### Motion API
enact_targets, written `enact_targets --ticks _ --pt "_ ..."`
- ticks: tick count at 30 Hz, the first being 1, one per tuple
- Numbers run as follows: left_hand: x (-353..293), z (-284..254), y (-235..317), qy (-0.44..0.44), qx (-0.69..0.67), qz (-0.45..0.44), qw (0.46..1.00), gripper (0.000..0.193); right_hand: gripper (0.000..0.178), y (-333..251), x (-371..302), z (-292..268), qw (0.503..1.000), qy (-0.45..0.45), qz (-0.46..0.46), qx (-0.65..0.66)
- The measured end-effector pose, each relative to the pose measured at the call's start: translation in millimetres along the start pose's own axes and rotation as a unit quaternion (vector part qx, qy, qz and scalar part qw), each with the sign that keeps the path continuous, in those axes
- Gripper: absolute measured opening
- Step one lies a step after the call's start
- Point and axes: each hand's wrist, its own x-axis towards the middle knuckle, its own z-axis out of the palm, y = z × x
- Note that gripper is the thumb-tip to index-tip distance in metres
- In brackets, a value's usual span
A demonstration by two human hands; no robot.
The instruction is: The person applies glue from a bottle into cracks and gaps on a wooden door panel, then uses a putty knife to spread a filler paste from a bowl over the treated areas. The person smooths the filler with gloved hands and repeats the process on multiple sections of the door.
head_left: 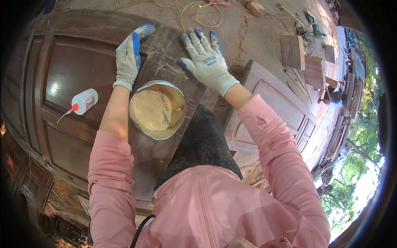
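Note:
Both my hands wear white knit gloves with blue-coated palms and fingertips. My left hand (129, 58) is on edge over the dark wooden panelled door (74, 74), its fingers stretched out and its palm turned right. My right hand (205, 60) is spread flat, palm down, by the door's far right edge; whether it touches the wood I cannot tell. Neither hand holds anything. Between my forearms a round metal tin (178, 101) stands on the door, with tan powder (145, 109) and a small flat-bladed tool (166, 110) in it. Left of it lies a white squeeze bottle (85, 101) with a red cap.
A paler panelled door (271, 109) leans or lies to my right. Beyond it stand wooden blocks (292, 51) and a green power tool (317, 30). A yellowish hose (198, 15) coils on the ground ahead. Another person (334, 97) is partly visible at far right.

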Motion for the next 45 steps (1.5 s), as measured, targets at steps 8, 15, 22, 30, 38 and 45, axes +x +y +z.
enact_targets --ticks 8,15,22,30,38,45 --pt "-2.7 -0.9 -8.8 0.034 0.013 0.03 0.999 0.047 0.084 32.9 -92.4 9.1 0.98 0.047 0.178 0.076" --pt "5.7 4.2 16.4 0.023 -0.071 -0.061 0.995 0.05 0.081 -26.7 -83.4 -15.5 0.991 -0.077 0.016 0.105" --pt "1.9 1.9 15.4 0.037 -0.031 -0.029 0.998 0.051 0.077 -19.4 -122.3 -20.3 0.991 -0.103 -0.034 0.076" --pt "6.5 -1.5 -4.9 0.024 -0.009 -0.002 1.0 0.051 0.075 -55.2 -116.8 -20.5 0.985 -0.102 -0.033 0.138" --pt "6.3 1.0 3.7 0.014 -0.001 -0.01 1.0 0.047 0.073 -56.5 -86.1 -10.9 0.991 -0.031 0.022 0.125" --pt "5.9 7.7 29.6 0.018 -0.004 -0.004 1.0 0.052 0.067 -43.9 -31.6 -6.6 0.997 0.011 0.001 0.077"
